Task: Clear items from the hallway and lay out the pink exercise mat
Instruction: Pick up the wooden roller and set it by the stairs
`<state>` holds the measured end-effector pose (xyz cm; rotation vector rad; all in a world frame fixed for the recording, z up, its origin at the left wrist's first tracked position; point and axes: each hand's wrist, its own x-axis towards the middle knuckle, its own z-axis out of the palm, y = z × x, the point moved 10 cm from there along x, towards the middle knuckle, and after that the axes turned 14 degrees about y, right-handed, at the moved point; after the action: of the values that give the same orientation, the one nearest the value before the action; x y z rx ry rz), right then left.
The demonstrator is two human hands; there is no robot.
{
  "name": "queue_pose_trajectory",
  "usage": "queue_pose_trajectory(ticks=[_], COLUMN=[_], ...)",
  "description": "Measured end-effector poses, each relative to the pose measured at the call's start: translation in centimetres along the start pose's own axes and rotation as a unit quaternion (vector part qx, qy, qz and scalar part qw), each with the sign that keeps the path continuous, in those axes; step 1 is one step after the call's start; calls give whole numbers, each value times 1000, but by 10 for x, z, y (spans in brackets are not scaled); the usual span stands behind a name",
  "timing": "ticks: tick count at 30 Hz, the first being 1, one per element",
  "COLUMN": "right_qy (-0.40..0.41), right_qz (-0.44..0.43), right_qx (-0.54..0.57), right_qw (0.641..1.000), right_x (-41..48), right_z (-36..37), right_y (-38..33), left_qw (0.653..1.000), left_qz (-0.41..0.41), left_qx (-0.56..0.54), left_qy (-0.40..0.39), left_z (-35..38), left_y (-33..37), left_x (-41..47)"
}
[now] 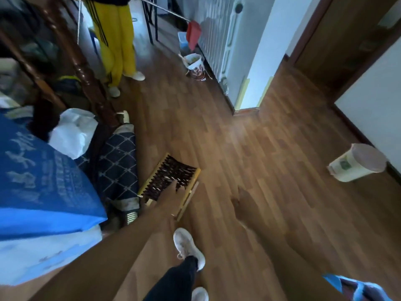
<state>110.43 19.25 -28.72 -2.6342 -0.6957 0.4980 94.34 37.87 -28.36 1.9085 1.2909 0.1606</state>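
Currently just right of rolled diamond-patterned rug (pixel 118 161): rectangular wooden frame (pixel 173 168), dark woven top, flat on plank floor (pixel 260 148). Frame touched by left hand (pixel 170 197); right hand (pixel 245 205) blurred; grasp of fingers (pixel 173 184) indeterminable. Open floor farther right.

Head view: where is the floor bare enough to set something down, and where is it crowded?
Bare: the wooden floor between the woven-seat stool and the white lidded bin. Crowded: the left side, where the blue bag, white plastic bag and navy patterned roll lie packed beside the stool.
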Motion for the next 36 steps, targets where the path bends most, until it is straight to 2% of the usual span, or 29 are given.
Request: queue_pose_trajectory(ticks=[5,8,15,21,28,32,36], right_qy=[-30,-69,-140,-186,-263,-266,-270], right_qz=[-25,-26,-15,24,69,146,178], right_qx=[-33,-22,10,32,125,132,165], right_qw=[999,997,990,982,954,944,932], right_x=[76,119,200,246,276,292,301], right_z=[28,44,119,223,369,417,463], right_y=[-25,-35,-37,-26,-1,24,31], left_qw=[999,995,987,980,974,971,967], left_qz=[-40,-92,-155,-185,-196,-204,-208], left_qx=[-12,-43,7,38,76,93,117], left_qy=[5,20,38,69,82,87,89], left_z=[10,15,33,69,136,159,171], left_y=[-11,-26,-76,-145,-241,-277,-316], left_x=[75,113,199,259,322,357,387])
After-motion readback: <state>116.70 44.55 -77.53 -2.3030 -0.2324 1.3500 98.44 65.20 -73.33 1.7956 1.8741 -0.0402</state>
